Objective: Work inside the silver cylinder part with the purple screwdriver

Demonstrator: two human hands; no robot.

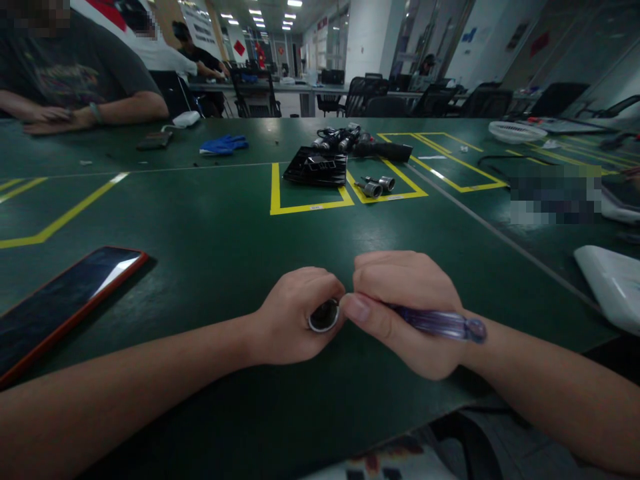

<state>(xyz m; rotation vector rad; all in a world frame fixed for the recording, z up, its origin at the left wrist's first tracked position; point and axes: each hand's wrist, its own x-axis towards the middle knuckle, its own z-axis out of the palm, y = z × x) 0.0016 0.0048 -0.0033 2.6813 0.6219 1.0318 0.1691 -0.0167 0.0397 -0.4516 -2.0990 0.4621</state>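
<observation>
Translucent purple plastic makes up the slim handle of a pen-like tool point(440, 322), which lies across the right hand point(410, 307) with its rounded end toward the wrist. That hand's fingers are curled and clamped on it; its working tip is hidden, so I cannot tell whether it touches anything. The left hand point(295, 317) is closed around a dark, hollow cylinder with a silver rim point(324, 317), its open end facing the camera. Both hands meet just above the near part of the dark green tabletop point(210, 227), the right thumb and forefinger close against the cylinder's rim.

Work on this cylinder looks under way rather than finished, though nothing inside it is readable. Two short silver metal fittings point(373, 191) lie side by side within a yellow tape outline point(275, 190); whether they are done or waiting, I cannot tell. Behind them sits a tangled heap of black and silver parts point(345, 138), perhaps what is left to handle.

Beside the fittings is a glossy black ribbed packet point(315, 170). A crumpled blue glove point(223, 145) lies farther off, near a person in a dark shirt point(85, 73) across the table. A dark-screened phone in an orange case point(75, 293) lies to the left and a white rounded device point(613, 287) to the right, both clear of the hands. Nothing appears to block them.
</observation>
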